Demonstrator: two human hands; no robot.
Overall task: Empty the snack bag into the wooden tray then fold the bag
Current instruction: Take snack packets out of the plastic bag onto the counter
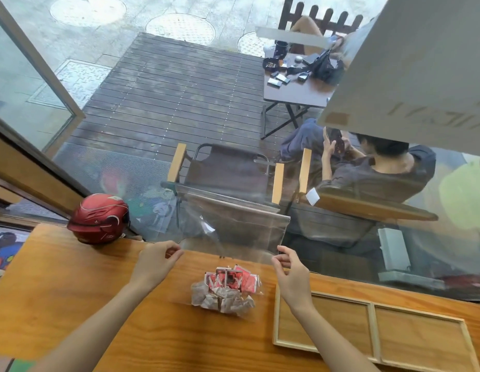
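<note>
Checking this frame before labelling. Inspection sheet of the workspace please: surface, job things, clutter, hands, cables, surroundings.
Surface: wooden table by a window.
Job's things: clear snack bag held up, looks empty; snack packets piled on the table left of the wooden tray, whose two visible compartments hold nothing.
Clutter: red helmet at the far left edge.
Hands: left hand and right hand each pinch a lower bag corner.
Cables: nothing seen.
Surroundings: deck outside with chairs, a seated person, a small table.
</note>
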